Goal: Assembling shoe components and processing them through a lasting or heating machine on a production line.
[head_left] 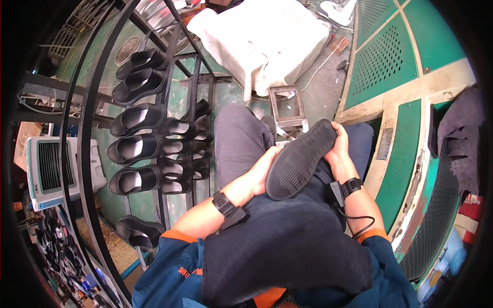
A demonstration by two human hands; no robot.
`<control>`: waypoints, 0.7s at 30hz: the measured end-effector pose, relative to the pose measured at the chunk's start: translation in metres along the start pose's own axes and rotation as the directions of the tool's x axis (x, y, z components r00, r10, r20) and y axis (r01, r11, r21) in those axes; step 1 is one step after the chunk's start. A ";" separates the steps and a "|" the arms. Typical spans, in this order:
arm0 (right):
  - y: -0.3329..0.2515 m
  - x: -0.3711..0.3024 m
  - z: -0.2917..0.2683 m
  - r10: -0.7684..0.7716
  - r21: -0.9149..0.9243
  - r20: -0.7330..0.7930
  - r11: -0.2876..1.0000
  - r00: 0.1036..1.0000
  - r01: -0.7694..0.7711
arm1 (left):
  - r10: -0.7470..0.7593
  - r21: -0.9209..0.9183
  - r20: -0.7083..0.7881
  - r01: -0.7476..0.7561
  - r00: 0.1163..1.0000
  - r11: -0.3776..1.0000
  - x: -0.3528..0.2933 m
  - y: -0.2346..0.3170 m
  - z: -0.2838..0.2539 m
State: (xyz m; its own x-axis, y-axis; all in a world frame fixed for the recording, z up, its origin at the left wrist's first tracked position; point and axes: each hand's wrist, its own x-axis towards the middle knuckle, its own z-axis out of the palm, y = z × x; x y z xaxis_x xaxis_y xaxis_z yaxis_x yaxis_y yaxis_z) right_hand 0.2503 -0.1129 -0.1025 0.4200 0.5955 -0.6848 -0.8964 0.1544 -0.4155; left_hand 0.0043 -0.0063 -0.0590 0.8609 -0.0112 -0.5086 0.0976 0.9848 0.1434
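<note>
I sit with a black shoe [300,159] held over my lap, its ribbed sole turned up toward me. My left hand [263,172] grips the heel end from the left side. My right hand [339,151] holds the toe end from the right, fingers curled around the edge. The upper of the shoe is hidden beneath the sole. Both wrists wear black bands, and a cable hangs from the right one.
A black metal rack [169,128] on my left carries several black shoes [136,149] on pegs. A white cloth-covered stool [267,41] and a small metal frame [287,105] stand ahead. Green perforated panels [390,56] lie to the right, and a white box fan [51,167] sits far left.
</note>
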 end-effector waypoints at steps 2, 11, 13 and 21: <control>0.008 -0.007 0.011 0.035 -0.006 0.024 0.999 0.999 -0.035 | -0.013 0.071 0.056 0.009 0.998 0.997 -0.008 0.005 -0.005; -0.005 0.020 0.041 0.097 -0.522 0.285 0.850 0.954 0.069 | 0.239 0.758 -0.112 -0.073 0.964 0.648 0.095 0.087 0.021; -0.004 0.040 0.021 0.010 -0.460 0.396 0.868 0.918 0.188 | 0.225 0.765 -0.123 -0.052 0.966 0.642 0.125 0.083 0.027; 0.021 0.021 0.039 -0.190 -0.289 0.525 0.877 0.830 0.384 | 0.080 0.454 -0.335 0.087 0.939 0.887 0.133 0.064 0.032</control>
State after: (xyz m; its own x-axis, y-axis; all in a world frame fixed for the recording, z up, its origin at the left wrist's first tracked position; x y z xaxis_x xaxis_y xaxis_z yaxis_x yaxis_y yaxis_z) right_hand 0.2345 -0.0663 -0.1023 0.4446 0.8785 -0.1749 -0.5837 0.1361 -0.8005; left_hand 0.1408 0.0497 -0.0907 0.6484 0.1259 -0.7508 0.3880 0.7939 0.4682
